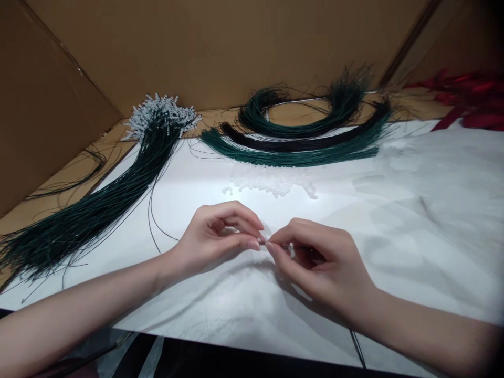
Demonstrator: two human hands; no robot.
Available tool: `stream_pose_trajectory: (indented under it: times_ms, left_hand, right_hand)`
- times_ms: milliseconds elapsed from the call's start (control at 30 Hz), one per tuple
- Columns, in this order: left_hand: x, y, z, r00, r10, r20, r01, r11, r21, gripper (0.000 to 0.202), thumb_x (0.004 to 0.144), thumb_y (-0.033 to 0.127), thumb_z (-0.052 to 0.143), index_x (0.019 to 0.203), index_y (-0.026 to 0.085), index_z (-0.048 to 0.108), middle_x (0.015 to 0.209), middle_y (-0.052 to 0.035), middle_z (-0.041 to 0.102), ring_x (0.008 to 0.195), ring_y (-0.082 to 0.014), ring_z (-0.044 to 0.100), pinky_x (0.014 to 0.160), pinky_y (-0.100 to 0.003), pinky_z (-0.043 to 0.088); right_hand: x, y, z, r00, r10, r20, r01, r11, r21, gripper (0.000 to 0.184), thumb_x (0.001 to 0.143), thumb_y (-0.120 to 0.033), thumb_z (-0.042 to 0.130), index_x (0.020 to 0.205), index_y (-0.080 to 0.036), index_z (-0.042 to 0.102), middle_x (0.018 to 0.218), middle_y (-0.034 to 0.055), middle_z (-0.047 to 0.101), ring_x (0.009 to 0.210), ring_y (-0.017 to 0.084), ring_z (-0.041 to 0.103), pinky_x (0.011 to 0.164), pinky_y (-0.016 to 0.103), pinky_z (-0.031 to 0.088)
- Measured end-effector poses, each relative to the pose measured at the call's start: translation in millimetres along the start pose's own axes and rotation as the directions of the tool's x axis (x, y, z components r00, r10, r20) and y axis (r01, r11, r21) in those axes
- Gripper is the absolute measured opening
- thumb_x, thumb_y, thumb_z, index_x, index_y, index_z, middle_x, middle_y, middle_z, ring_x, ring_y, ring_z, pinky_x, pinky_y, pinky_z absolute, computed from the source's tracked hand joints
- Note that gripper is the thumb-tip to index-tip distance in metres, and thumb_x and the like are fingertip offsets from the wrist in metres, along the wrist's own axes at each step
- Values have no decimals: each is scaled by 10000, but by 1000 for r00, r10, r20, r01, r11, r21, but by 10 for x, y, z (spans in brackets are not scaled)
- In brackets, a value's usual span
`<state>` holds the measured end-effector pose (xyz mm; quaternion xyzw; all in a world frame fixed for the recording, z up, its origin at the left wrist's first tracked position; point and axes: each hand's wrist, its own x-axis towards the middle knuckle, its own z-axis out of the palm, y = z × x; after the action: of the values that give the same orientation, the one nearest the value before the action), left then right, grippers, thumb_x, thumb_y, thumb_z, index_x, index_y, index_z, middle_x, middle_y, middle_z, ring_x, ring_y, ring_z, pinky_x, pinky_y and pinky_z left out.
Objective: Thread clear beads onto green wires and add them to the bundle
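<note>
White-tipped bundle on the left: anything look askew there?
Slightly: a couple of thin strands bow out on its right side, toward the left hand, while most of the bundle lies gathered together.

the dark strand [299, 247] is partly covered by the right hand [334, 268], and its pinched part is too small to be made out clearly. the red ribbon [472, 94] is cut off by the right edge, the left forearm [86, 304] by the left. the small white pieces [271, 181] are blurred together.
</note>
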<state>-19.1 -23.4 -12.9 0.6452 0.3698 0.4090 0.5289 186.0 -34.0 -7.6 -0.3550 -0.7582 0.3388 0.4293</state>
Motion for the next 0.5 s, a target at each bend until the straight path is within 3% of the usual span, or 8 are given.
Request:
stream_pose_trajectory:
  times_ms: [200, 500]
  left_hand:
    - [-22, -20, -1, 998, 65, -2, -65, 997, 35, 215, 775, 83, 775, 955, 180, 710, 866, -27, 728, 805, -127, 701, 716, -205, 596]
    - [-15, -13, 14, 995, 102, 13, -102, 991, 89, 183, 783, 97, 771, 939, 168, 708, 868, -45, 712, 817, -134, 672, 705, -211, 589]
  right_hand:
    - [-7, 11, 3, 1000, 4, 10, -4, 1000, -2, 132, 804, -36, 640, 720, -129, 682, 570, -30, 532, 472, 46, 369, 424, 186, 306]
    - [-14, 40, 16, 999, 24, 33, -25, 1000, 7, 118, 815, -40, 636, 752, -117, 699, 602, -22, 550, 487, 43, 377, 435, 178, 319]
